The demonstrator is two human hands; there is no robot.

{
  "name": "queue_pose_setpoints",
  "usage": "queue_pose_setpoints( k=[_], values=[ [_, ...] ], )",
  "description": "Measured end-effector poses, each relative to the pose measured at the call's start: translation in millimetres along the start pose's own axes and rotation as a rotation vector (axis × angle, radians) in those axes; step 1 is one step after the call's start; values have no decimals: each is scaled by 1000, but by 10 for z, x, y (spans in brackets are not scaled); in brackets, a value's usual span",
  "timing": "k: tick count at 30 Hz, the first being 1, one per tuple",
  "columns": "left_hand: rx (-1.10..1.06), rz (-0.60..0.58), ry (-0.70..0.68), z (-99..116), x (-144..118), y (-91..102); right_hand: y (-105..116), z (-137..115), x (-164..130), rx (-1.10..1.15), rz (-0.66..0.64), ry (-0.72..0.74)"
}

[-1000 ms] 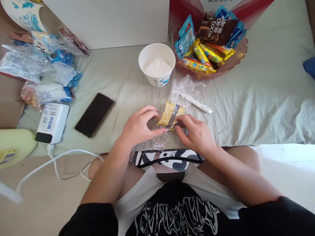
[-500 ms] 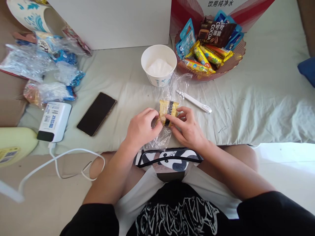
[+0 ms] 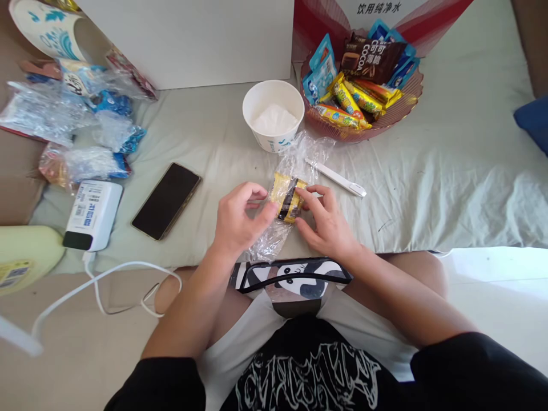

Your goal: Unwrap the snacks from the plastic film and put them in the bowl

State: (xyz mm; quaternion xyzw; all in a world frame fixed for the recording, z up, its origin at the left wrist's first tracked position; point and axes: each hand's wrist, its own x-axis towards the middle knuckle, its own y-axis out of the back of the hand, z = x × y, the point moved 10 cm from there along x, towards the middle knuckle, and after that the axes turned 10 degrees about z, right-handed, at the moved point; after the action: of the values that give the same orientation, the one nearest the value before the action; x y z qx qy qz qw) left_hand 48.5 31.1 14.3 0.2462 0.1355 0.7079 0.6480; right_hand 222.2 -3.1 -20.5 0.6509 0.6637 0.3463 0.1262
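Note:
A small gold snack packet (image 3: pixel 289 198) with a dark band lies on crinkled clear plastic film (image 3: pixel 266 242), in front of my body. My right hand (image 3: pixel 326 220) grips the packet's right edge, with the index fingertip on top and other fingers curled at the side. At the left side is my left hand (image 3: pixel 244 216), its fingers apart and the thumb tip at the packet's edge. Just beyond the film stands a white paper tub (image 3: pixel 274 140) with a white lining inside. A slim white utility knife (image 3: pixel 336 178) lies to the right of the film.
A pink glass bowl (image 3: pixel 368 132) of wrapped snacks stands at the back right. On the left are a phone (image 3: pixel 166 201), a white power bank (image 3: pixel 93 214) with a cable (image 3: pixel 128 264), a yellow bottle (image 3: pixel 28 251) and crumpled plastic packaging (image 3: pixel 47 111). A white box (image 3: pixel 188 43) stands behind.
My left hand has drawn slightly left and its fingers have spread from the packet. The packet has shifted a little left and tilted. My right hand stays at its right edge.

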Motion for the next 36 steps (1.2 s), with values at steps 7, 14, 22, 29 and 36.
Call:
queue_pose_setpoints(
  k=[7,14,22,29,36],
  values=[
    [284,53,50,-63,-57,-2,-5,0,8,10,-3,-3],
    [-448,-114,503,-373,-61,-189,20,57,-23,73,6,-64],
    [-781,-304,608,-80,-153,-356,-121,233,-129,667,-73,-475],
    [-748,-242,605,-114,-160,-245,-409,257,-185,1262,-114,-886],
    [-786,88,533,-366,43,372,-333,312,-184,1311,-100,-884]
  ],
)
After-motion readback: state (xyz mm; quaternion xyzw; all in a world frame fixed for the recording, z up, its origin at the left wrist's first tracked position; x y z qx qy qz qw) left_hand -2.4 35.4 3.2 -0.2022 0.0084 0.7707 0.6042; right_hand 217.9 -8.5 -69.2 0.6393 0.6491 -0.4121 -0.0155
